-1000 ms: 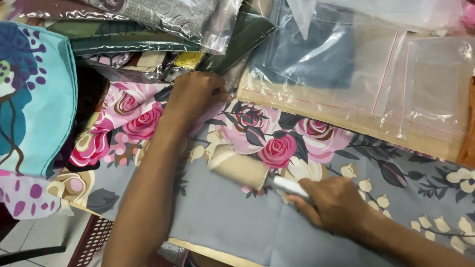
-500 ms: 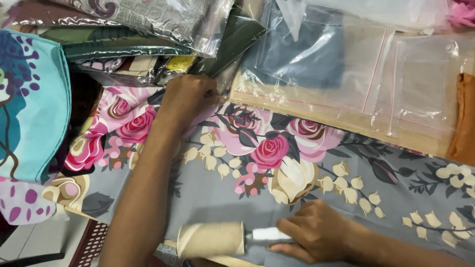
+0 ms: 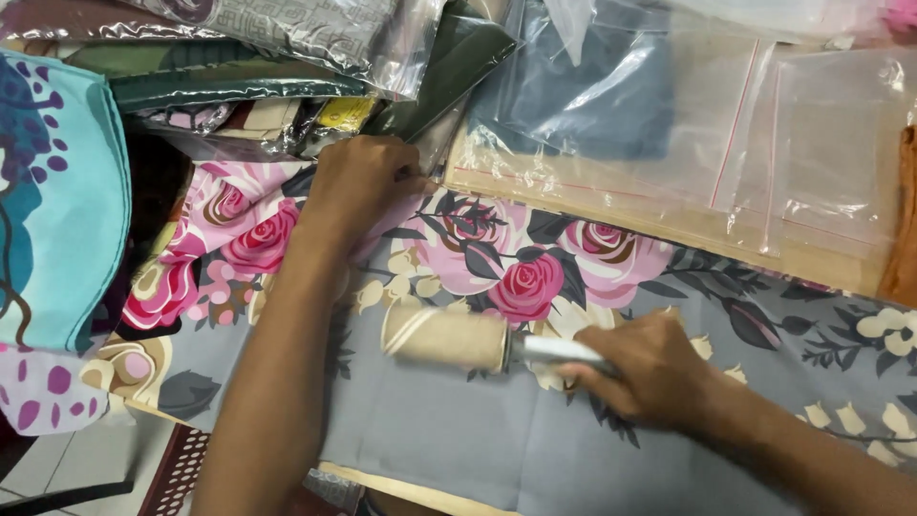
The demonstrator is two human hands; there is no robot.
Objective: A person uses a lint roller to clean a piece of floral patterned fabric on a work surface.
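A grey cloth with pink roses lies spread flat in front of me. My right hand grips the white handle of a lint roller, whose beige roll rests on the cloth near the middle. My left hand presses down on the far edge of the cloth, fingers bent, next to a pile of bagged fabrics.
Clear zip bags with folded fabric lie at the back right. More bagged fabrics are stacked at the back left. A teal and purple patterned cloth hangs at the left. Tiled floor shows at lower left.
The roller went down toward the near edge of the cloth, then back up to the middle. My left hand stayed pressed on the far edge.
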